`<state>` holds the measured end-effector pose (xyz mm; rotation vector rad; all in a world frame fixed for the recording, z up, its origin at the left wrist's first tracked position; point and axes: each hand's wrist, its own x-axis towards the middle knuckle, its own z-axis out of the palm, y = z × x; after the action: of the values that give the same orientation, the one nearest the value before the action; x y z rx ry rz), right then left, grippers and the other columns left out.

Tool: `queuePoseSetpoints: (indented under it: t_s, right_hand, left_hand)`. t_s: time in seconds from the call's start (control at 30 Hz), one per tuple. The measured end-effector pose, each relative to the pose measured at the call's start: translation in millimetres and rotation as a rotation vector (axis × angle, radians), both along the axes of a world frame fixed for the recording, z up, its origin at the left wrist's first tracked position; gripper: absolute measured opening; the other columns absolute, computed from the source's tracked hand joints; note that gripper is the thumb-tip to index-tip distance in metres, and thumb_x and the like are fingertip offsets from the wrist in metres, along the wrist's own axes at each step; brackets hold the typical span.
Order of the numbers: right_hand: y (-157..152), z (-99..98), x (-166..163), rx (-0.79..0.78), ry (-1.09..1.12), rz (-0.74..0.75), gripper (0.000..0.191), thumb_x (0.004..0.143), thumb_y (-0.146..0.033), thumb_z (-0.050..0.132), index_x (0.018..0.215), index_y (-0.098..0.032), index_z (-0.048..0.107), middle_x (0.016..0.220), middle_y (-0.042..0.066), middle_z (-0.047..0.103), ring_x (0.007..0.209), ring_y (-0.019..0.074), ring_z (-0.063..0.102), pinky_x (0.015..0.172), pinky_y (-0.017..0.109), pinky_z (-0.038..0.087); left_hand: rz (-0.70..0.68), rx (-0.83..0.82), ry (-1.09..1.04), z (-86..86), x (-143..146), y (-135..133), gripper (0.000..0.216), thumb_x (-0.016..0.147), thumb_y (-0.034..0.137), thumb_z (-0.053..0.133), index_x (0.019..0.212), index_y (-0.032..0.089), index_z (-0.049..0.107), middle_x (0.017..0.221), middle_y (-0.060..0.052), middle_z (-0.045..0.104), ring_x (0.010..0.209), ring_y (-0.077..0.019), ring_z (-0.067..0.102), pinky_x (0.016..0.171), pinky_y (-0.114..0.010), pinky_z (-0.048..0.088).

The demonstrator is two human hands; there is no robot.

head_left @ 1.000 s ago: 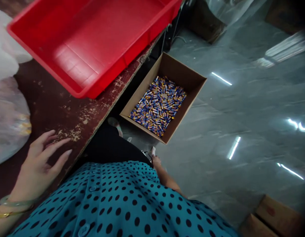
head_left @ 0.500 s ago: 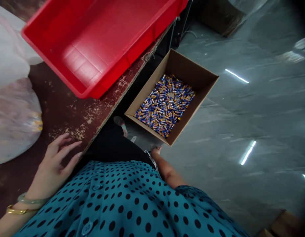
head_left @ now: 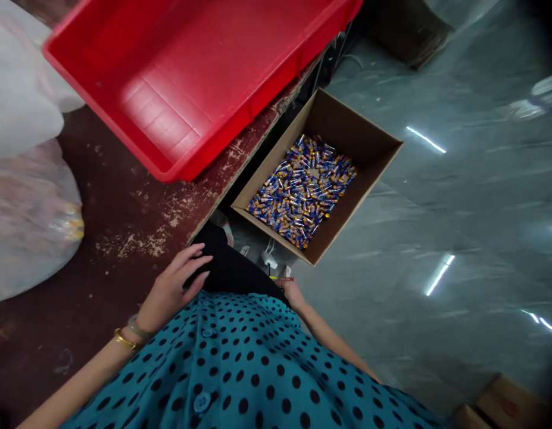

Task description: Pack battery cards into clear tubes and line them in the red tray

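Note:
My left hand [head_left: 174, 286] lies at the edge of the worn dark wooden table [head_left: 115, 214], fingers stretched out and apart, holding nothing; two bangles sit on its wrist. My right hand [head_left: 290, 290] hangs down beside my hip near the floor, its fingers mostly hidden by my teal dotted blouse. Just beyond it, on the floor, stands an open cardboard box [head_left: 369, 134] with a layer of small blue and orange batteries [head_left: 302, 189]. An empty red plastic tray [head_left: 199, 77] rests on the table, overhanging its edge.
Clear plastic bags [head_left: 25, 196] lie on the table at the left. The grey floor [head_left: 458, 238] is glossy with light reflections. Another cardboard box [head_left: 503, 402] sits at the bottom right, and a dark object at the top right.
My left hand has slid right along the table to its edge. The view has shifted, so the box and tray sit slightly further right. My right hand stays low by my hip.

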<state>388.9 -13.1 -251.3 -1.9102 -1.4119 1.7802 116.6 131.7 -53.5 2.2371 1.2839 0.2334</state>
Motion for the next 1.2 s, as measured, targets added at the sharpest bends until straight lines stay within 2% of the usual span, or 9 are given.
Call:
queuePoseSetpoints:
  t_s: [0.2,0.33,0.43,0.53,0.63,0.77,0.93,1.07,1.2]
  right_hand:
    - [34,44.0,24,0.237,0.133,-0.137,0.024,0.092,-0.034,0.051,0.093,-0.018,0.07,0.124,0.01,0.065,0.119,0.0218,0.056,0.105,0.036,0.034]
    - [48,97.4,38,0.262,0.265,-0.348,0.029,0.092,-0.043,0.053,0.091,-0.019,0.07,0.123,0.01,0.066,0.116,0.0235,0.058,0.104,0.039,0.037]
    - [46,144.3,36,0.259,0.372,-0.423,0.031,0.092,-0.046,0.054,0.084,-0.019,0.067,0.123,0.01,0.066,0.119,0.0245,0.057,0.106,0.04,0.037]
    - [40,187.2,20,0.268,0.559,-0.472,0.028,0.092,-0.044,0.056,0.085,-0.02,0.068,0.125,0.009,0.065,0.115,0.0254,0.06,0.106,0.044,0.037]
    - [41,224.2,-8,0.324,0.742,-0.407,0.026,0.093,-0.042,0.057,0.085,-0.022,0.071,0.12,0.008,0.067,0.114,0.0246,0.062,0.112,0.047,0.03]
    - [51,258.9,-48,0.34,0.954,-0.111,0.03,0.094,-0.044,0.054,0.086,-0.022,0.073,0.116,0.007,0.07,0.114,0.0223,0.063,0.116,0.046,0.022]
    - [51,264.5,-59,0.224,1.08,0.094,0.048,0.087,-0.063,0.053,0.089,-0.02,0.072,0.112,0.01,0.071,0.114,0.025,0.063,0.112,0.046,0.03]
    - [46,246.5,-49,0.149,0.841,0.011,0.065,0.089,-0.07,0.041,0.098,-0.014,0.072,0.1,0.013,0.072,0.102,0.0242,0.065,0.102,0.042,0.042]
    - [44,224.1,-61,0.012,0.695,-0.052,0.059,0.086,-0.067,0.051,0.102,-0.014,0.071,0.096,0.011,0.072,0.091,0.0208,0.066,0.092,0.039,0.046]
  left_hand:
    - [-0.041,-0.136,-0.041,-24.0,19,3,0.034,0.093,0.035,0.049,0.12,0.021,0.064,0.131,-0.012,0.061,0.121,-0.025,0.057,0.107,-0.043,0.045]
    - [-0.024,-0.243,-0.104,-39.9,30,6,0.034,0.091,0.036,0.05,0.117,0.022,0.066,0.127,-0.011,0.064,0.12,-0.0264,0.057,0.109,-0.046,0.041]
    - [0.117,-0.366,-0.252,-46.2,36,4,0.029,0.087,0.035,0.055,0.109,0.022,0.069,0.12,-0.011,0.065,0.115,-0.0275,0.058,0.109,-0.048,0.039]
    - [0.43,-0.701,-0.531,-45.3,43,2,0.036,0.082,0.04,0.064,0.112,0.02,0.065,0.119,-0.013,0.063,0.111,-0.0278,0.059,0.106,-0.048,0.042]
    - [0.714,-1.267,-0.782,-44.2,54,7,0.062,0.078,0.056,0.066,0.125,0.017,0.054,0.127,-0.019,0.056,0.11,-0.0299,0.06,0.093,-0.05,0.051]
    - [0.647,-1.694,-0.817,-50.6,69,22,0.072,0.078,0.061,0.063,0.128,0.013,0.048,0.101,-0.017,0.066,0.087,-0.0294,0.068,0.075,-0.046,0.057]
    - [0.535,-1.701,-1.044,-49.3,60,24,0.054,0.079,0.031,0.055,0.125,0.004,0.051,0.101,-0.019,0.072,0.081,-0.0256,0.07,0.077,-0.039,0.057]
    - [0.334,-1.663,-1.301,-32.5,46,18,0.064,0.074,0.026,0.05,0.135,0.009,0.046,0.12,-0.017,0.068,0.098,-0.0271,0.068,0.086,-0.043,0.054]
    - [0.244,-1.495,-1.438,-7.3,42,19,0.066,0.073,0.025,0.05,0.137,0.011,0.045,0.127,-0.017,0.064,0.102,-0.0275,0.067,0.086,-0.041,0.054]
